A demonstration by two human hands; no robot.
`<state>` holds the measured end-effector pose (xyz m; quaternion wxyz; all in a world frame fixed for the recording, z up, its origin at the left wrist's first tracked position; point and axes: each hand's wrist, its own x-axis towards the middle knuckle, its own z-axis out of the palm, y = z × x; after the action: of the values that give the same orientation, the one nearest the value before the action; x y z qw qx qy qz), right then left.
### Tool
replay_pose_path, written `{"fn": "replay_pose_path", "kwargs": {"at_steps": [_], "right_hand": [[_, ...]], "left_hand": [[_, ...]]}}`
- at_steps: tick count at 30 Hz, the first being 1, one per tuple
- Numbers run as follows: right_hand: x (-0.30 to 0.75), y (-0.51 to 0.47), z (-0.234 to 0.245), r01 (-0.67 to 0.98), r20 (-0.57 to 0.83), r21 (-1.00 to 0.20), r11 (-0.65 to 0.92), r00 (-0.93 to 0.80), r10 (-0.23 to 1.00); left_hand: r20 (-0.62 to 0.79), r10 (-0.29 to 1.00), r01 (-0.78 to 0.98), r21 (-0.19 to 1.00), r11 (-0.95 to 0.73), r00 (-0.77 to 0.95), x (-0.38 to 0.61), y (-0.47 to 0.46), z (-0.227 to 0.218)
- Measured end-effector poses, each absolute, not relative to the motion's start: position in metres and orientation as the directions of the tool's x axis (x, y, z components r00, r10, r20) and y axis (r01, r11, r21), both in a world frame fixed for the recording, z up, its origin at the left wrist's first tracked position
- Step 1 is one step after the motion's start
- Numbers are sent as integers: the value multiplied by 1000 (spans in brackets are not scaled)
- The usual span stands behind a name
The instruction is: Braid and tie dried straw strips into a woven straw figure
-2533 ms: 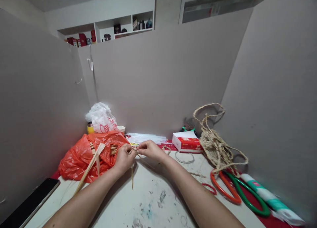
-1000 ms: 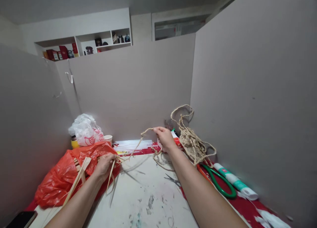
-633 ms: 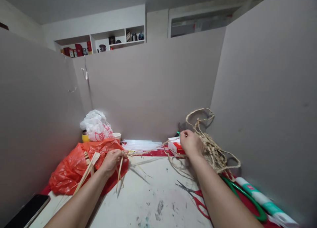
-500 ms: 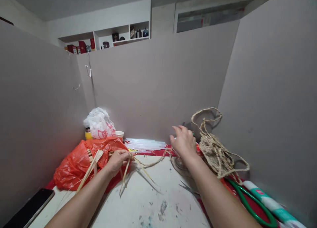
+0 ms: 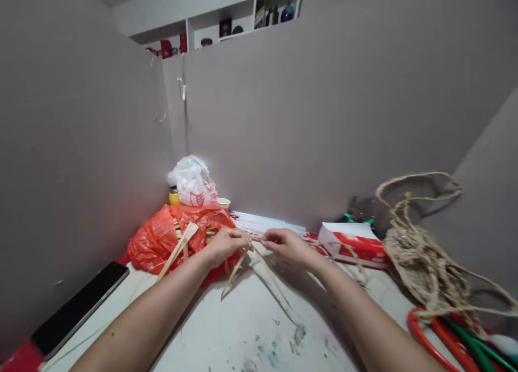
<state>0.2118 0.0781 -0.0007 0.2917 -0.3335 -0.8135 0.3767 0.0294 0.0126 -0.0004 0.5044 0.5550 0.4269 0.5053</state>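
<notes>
My left hand (image 5: 230, 245) is closed in a pinch on the working end of a thin braided straw rope. Loose straw strips (image 5: 269, 269) hang from its fingertips over the white tabletop. Just to the right, my right hand (image 5: 289, 248) is also closed, its fingers pinched on the rope close to the left fingertips; the exact grip is partly hidden. Beyond that hand the braided rope (image 5: 350, 249) runs on toward a large tangled coil of rope (image 5: 421, 264) at the right. A red plastic bag (image 5: 156, 240) holding more straw lies behind my left forearm.
A black phone (image 5: 83, 307) lies at the left edge. White plastic sticks (image 5: 267, 224), a paper cup (image 5: 224, 202) and a white plastic bag (image 5: 194, 180) stand along the back. At right are a red-and-white box (image 5: 360, 250) and red (image 5: 429, 342) and green handles. Grey panels enclose the table.
My right hand has come down and left from above the table to meet my left hand, going from open to pinched. The view has turned right, exposing the red-and-white box.
</notes>
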Motion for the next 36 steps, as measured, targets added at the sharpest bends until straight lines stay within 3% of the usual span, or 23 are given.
{"fn": "replay_pose_path", "kwargs": {"at_steps": [2, 4, 7, 11, 19, 26, 28, 31, 36], "right_hand": [[217, 80, 6, 335, 261, -809, 483, -533, 805], [219, 77, 15, 292, 209, -868, 403, -521, 827], [218, 66, 27, 166, 146, -946, 278, -548, 824], [213, 59, 33, 17, 116, -987, 158, -597, 794], [208, 61, 29, -131, 124, -990, 56, -601, 790], [202, 66, 22, -228, 80, -972, -65, -574, 815], [200, 66, 20, -276, 19, -948, -159, -548, 836], [195, 64, 20, -352, -114, -867, -352, -549, 828], [189, 61, 24, -402, -253, -707, -581, -624, 740]], "left_hand": [[87, 990, -45, 996, -83, 114, 30, 13, -5], [20, 990, -139, 990, 0, 141, 33, 12, -9], [-47, 973, -307, 944, 117, 225, 37, 10, -12], [-108, 965, -353, 916, 190, 240, 41, 4, -8], [-69, 969, -349, 925, 152, 237, 50, 0, 0], [64, 993, -377, 921, -99, -103, 53, 5, -4], [138, 973, -295, 937, -188, -183, 54, 4, -2], [306, 916, -24, 946, -323, -261, 57, 1, 0], [551, 819, 341, 810, -477, -163, 59, -3, -6]]}}
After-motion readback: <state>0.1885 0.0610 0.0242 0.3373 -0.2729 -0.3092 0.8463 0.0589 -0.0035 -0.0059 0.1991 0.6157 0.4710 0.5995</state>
